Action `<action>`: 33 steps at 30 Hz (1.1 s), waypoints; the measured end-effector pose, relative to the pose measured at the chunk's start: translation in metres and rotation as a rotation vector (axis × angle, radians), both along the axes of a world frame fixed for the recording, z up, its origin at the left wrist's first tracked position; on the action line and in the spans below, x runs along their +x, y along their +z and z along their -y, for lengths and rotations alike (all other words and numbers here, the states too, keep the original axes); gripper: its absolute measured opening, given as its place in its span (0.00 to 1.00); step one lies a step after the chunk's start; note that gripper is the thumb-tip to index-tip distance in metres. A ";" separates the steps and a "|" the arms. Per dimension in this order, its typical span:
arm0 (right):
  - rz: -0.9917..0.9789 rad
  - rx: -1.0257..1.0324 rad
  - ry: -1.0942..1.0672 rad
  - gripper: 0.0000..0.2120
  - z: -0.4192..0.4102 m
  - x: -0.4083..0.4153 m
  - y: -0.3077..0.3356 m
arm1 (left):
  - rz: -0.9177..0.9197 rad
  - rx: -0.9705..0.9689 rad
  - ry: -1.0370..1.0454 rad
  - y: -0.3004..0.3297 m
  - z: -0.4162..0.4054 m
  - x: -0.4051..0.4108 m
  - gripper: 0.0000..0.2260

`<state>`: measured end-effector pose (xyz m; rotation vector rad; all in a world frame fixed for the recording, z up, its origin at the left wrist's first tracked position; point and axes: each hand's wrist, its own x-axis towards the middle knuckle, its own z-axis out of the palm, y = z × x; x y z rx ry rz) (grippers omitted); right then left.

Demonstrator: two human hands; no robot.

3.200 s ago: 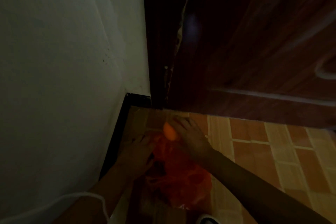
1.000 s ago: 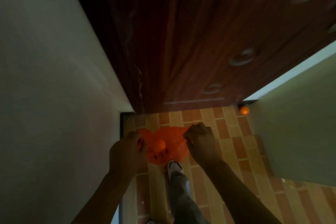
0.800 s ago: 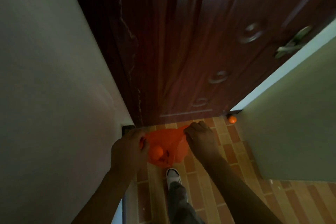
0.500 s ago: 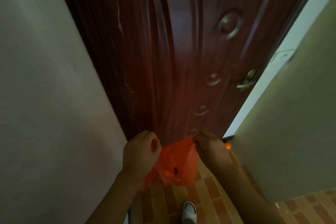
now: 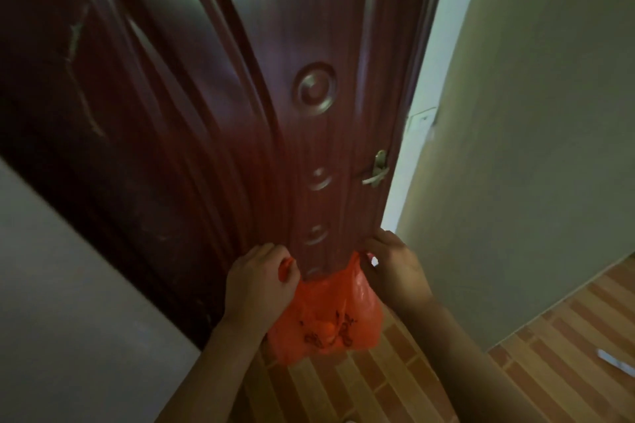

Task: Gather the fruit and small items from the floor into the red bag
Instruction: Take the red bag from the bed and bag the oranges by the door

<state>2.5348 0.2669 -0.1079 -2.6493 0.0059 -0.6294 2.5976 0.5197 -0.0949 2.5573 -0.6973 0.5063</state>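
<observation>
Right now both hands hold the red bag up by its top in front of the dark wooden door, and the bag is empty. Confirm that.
Not quite. In the head view the red bag is not empty: it sags and a round orange shape shows through the plastic. The rest stands: the left hand and the right hand hold it up by its top in front of the dark wooden door.

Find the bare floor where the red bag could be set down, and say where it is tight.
Bare tiled floor lies right of the right hand, bordered by the pale wall, with one small pale item near the edge. A narrower strip lies under the red bag. Between the door, left hand and bag it is crowded.
</observation>
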 end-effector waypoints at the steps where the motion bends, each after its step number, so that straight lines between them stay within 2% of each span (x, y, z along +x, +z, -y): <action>1: -0.009 0.008 -0.016 0.02 0.010 0.005 -0.002 | -0.005 0.003 -0.015 -0.002 0.010 0.008 0.07; 17: 0.008 0.079 -0.250 0.09 0.142 0.048 0.006 | -0.027 -0.012 -0.224 -0.003 0.164 0.097 0.06; 33: 0.017 0.040 -0.607 0.08 0.140 0.017 0.052 | -0.069 -0.212 -0.614 0.016 0.225 0.147 0.08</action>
